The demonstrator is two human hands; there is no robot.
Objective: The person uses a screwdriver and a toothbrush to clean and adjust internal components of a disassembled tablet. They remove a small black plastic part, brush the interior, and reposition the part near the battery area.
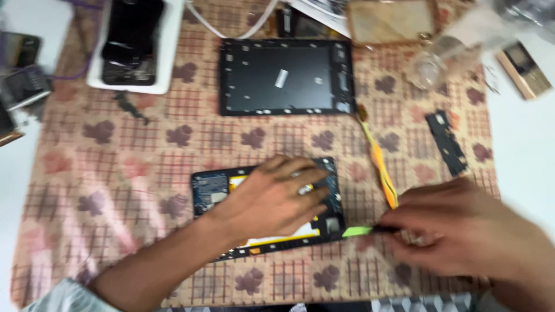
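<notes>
An opened tablet body (215, 190) with a blue circuit board and a yellow-edged battery lies on the patterned cloth (144, 150). My left hand (272, 193) rests flat on it, fingers spread toward its right side. My right hand (457, 231) pinches a thin tool with a green tip (358, 231), the tip touching the tablet's lower right corner. A yellow-orange flex cable (381, 167) runs from the right hand up toward the back cover (286, 76).
The black tablet back cover lies at the top centre. A white tray holding a dark phone (132, 40) sits top left. A narrow black circuit strip (446, 143) lies right. Phones (20, 69), a clear bottle (439, 58) and a small box (525, 69) ring the cloth.
</notes>
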